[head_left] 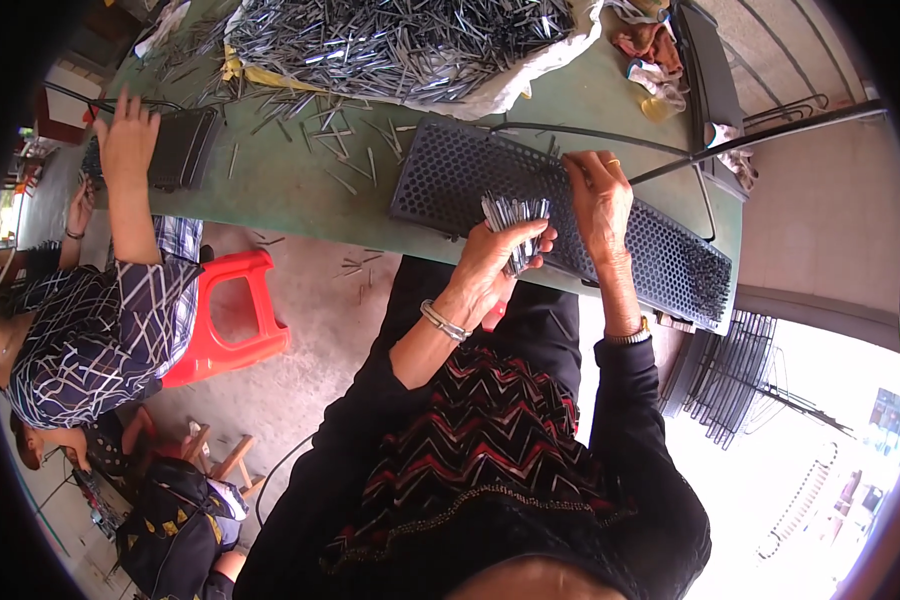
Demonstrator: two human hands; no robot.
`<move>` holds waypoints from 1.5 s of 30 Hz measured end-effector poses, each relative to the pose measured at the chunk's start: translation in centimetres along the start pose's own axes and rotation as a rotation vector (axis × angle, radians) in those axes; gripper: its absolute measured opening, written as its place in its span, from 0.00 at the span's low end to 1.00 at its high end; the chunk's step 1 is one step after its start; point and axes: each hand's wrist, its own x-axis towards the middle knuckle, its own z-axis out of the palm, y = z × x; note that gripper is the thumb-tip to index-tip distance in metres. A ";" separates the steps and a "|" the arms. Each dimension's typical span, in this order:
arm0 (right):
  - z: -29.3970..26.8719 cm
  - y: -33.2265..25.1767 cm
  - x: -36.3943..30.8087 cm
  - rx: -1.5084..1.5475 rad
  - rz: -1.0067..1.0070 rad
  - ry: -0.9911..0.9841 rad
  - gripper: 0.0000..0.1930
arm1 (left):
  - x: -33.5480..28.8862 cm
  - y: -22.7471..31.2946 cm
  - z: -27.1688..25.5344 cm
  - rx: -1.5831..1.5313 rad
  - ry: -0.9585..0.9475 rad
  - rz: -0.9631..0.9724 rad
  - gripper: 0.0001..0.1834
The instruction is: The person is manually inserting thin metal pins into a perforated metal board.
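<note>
Clamped on a bundle of pins (pixel 511 211), the left hand's (pixel 500 243) grip is at the near edge of a dark perforated tray (pixel 440 175). The bundle's long axis runs roughly away from the body, far ends fanned and leaning slightly left. Bent fingers of the right hand (pixel 598 200) meet the tray's far side; whether that grip holds a pin, I cannot tell. The 2 hands are near, not touching. Lengthwise, the tray crosses the counter (pixel 290 195), right end nearer the body.
</note>
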 end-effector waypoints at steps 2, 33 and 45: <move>-0.2 0.0 -0.1 -0.011 -0.029 -0.034 0.03 | -0.1 -0.1 0.2 -0.001 -0.003 0.004 0.10; -4.7 -3.3 -3.0 0.743 0.440 -0.117 0.04 | -0.8 -0.9 0.7 0.099 0.014 0.044 0.12; -4.9 -4.0 -6.5 0.043 -0.397 -0.098 0.14 | -0.2 0.4 1.2 -0.022 0.022 -0.040 0.08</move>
